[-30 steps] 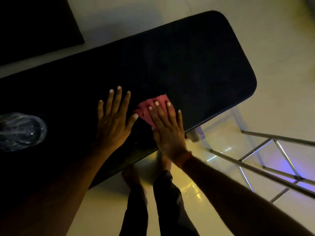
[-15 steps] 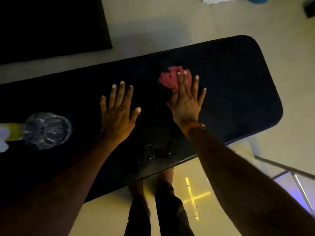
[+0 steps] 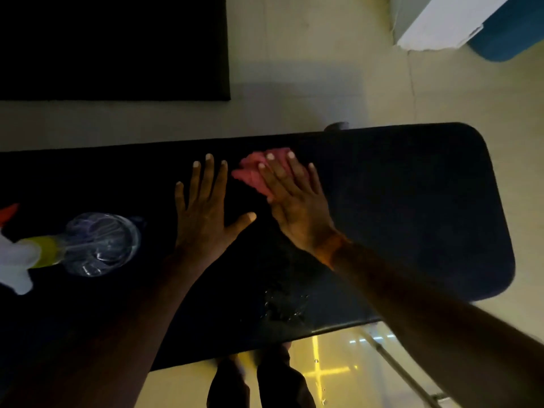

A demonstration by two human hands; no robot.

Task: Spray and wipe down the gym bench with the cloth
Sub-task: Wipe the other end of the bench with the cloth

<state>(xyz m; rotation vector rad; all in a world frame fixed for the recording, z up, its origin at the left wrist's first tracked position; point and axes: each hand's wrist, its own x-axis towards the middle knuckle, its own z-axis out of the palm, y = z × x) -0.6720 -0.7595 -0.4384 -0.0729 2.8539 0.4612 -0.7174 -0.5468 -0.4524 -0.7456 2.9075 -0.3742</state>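
Observation:
A black padded gym bench [image 3: 412, 207] runs across the view, its rounded end at the right. My right hand [image 3: 294, 201] lies flat on a pink cloth [image 3: 253, 172] and presses it onto the pad near the far edge. My left hand [image 3: 206, 207] rests flat on the pad just left of the cloth, fingers spread, holding nothing. A clear spray bottle [image 3: 100, 245] with a yellow collar and white trigger lies on its side on the bench at the left. Wet droplets [image 3: 282, 307] glisten on the pad near the front edge.
A black mat [image 3: 117, 45] lies on the pale floor beyond the bench. A white box [image 3: 441, 22] and a blue object [image 3: 512, 33] sit at the top right. A metal frame [image 3: 397, 369] stands at the lower right. My legs [image 3: 259, 381] are below the bench edge.
My right hand has slid the pink cloth from the near edge of the pad up to the far edge. The left hand has stayed flat. The view has shifted, bringing the spray bottle in.

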